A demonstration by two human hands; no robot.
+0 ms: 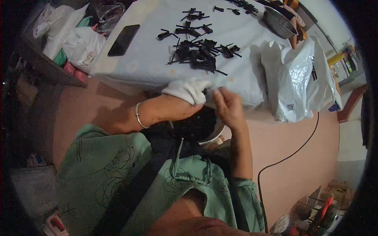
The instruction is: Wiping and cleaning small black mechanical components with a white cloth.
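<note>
A white cloth covers the fingers of my left hand, which closes around it at the table's near edge. My right hand is closed just beside it, thumb and fingers pinched together. Something small and dark shows between the two hands, too blurred to name. Below them, a round container with dark contents is partly hidden by my arms. On the table ahead lies a loose pile of small black plastic pieces with thin stems, with several more scattered farther back.
The table has a pale cloth. A black phone lies on its left, a metal bowl at the far right. A white plastic bag stands at the right edge. White bags sit left; a black cable crosses the floor.
</note>
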